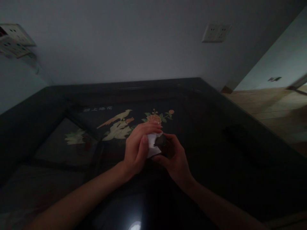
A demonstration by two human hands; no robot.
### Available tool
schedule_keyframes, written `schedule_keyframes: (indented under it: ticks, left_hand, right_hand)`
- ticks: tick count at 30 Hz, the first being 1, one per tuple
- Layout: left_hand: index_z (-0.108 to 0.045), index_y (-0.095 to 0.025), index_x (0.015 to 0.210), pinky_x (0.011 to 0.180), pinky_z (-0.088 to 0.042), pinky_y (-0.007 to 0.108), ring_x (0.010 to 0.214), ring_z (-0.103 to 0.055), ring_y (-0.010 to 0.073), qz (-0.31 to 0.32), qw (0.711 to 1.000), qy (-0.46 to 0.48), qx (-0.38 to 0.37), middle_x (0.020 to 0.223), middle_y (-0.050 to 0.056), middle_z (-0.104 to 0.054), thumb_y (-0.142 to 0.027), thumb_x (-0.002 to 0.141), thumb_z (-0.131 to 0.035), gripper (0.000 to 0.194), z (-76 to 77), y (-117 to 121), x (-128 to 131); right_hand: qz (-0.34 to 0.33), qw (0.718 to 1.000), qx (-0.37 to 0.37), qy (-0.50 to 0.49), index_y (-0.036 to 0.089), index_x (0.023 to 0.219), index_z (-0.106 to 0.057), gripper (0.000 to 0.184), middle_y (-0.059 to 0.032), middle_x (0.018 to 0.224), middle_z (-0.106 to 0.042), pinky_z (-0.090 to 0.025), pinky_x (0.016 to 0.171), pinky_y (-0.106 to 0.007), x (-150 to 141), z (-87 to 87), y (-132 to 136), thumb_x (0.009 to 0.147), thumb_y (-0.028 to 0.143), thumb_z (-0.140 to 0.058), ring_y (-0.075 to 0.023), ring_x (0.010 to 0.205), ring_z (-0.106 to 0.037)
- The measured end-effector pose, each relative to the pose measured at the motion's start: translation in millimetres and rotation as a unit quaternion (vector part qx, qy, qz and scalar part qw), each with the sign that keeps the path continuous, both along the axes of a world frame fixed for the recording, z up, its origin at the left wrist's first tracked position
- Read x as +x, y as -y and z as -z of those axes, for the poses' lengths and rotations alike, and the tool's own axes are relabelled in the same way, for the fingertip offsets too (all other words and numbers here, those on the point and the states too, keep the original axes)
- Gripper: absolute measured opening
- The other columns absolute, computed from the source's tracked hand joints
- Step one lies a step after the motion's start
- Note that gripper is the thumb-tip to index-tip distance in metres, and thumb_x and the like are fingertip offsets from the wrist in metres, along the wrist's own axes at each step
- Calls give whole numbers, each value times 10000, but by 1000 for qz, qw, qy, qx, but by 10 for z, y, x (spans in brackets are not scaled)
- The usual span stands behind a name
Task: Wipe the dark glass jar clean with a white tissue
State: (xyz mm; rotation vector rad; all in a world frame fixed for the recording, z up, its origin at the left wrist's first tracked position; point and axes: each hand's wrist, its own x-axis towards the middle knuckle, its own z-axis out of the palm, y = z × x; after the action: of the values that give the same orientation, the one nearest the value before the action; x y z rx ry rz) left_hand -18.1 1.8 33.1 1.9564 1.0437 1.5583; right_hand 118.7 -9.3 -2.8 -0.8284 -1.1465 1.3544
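My left hand [138, 145] is closed on a white piece of paper or tissue [153, 145], its thumb lying over the near-left side. The paper's right edge, which looks ragged, meets a small dark object [161, 142]. Round this dark object curve the thumb and fingers of my right hand [175, 156]. Poor light and the fingers hide most of it, so I cannot make out its kind. Both hands are close together above the middle of a glossy black table [192, 191].
A bird [117, 118] and flowers [153, 118] decorate the tabletop. Behind the table stands a pale wall with a double socket [216, 33] at right and more sockets [18, 34] at left. A dark, flat shape [247, 143] lies at right. Wooden floor [261, 102] shows beyond.
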Motion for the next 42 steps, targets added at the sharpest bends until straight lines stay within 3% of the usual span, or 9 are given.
schedule_keyframes:
  ticks: [4,8,15,18,21,25,32,38,42]
  left_hand:
    - [-711,-210,925,1028,-405,446,1083,-616,257,12,999,-27,15,1023,90,-721,-466,936,-372,425,-7,1,-32]
    - [-732,-208,884,998,-432,425,1107,-604,260,49,990,68,-112,1082,85,-711,-411,922,-399,391,-41,-63,-58]
    - [-742,-144,884,786,-528,395,898,-684,286,158,872,212,-411,968,122,-741,-371,800,-503,340,-111,-222,-56]
    - [-732,-126,858,798,-529,410,893,-687,303,204,828,251,-459,884,138,-741,-414,770,-516,370,-87,-250,-45]
    - [-712,-160,782,833,-532,426,987,-667,316,233,814,262,-462,874,129,-737,-473,769,-511,372,-41,-278,-50]
    - [-677,-196,699,802,-552,438,1005,-661,319,219,833,242,-447,847,108,-732,-482,759,-540,322,-13,-308,-63]
    - [-709,-192,863,886,-510,377,1046,-632,270,7,919,220,-326,1023,68,-723,-409,860,-464,327,12,-162,-8]
    - [-688,-189,983,1102,-335,420,1233,-527,240,3,985,124,-120,1126,73,-688,-358,972,-321,405,0,29,49]
    - [-678,-187,999,1079,-363,449,1197,-558,243,4,1000,29,9,1074,82,-704,-359,978,-313,404,10,46,15]
  right_hand:
    - [2,1000,4,23,242,1037,-546,582,-14,945,-689,-579,729,-286,9,-5,12,566,343,-872,-182,852,-688]
    - [19,997,31,65,239,1063,-542,644,-35,971,-689,-584,749,-319,47,-42,10,531,341,-891,-204,867,-688]
    - [32,991,81,102,235,1039,-567,638,-49,992,-675,-583,747,-322,48,-42,5,510,360,-901,-213,877,-677]
    - [20,990,96,100,235,1066,-571,649,-56,1033,-667,-577,782,-332,51,-23,6,521,370,-897,-223,920,-672]
    - [15,987,109,116,233,1138,-567,707,-76,1106,-652,-567,820,-350,66,-16,7,527,365,-898,-238,978,-659]
    - [10,985,126,121,231,1163,-573,738,-92,1177,-634,-545,891,-370,66,-26,11,515,353,-904,-256,1060,-632]
    - [3,997,48,57,240,1129,-544,672,-64,1079,-675,-572,842,-342,40,-29,-6,561,363,-881,-229,985,-673]
    - [-5,1000,19,20,247,1100,-545,647,-61,1078,-676,-576,826,-337,43,-57,0,562,383,-876,-231,977,-678]
    - [-5,1000,15,-2,250,1070,-548,600,-41,1027,-685,-577,795,-303,24,-57,26,577,364,-870,-205,941,-685]
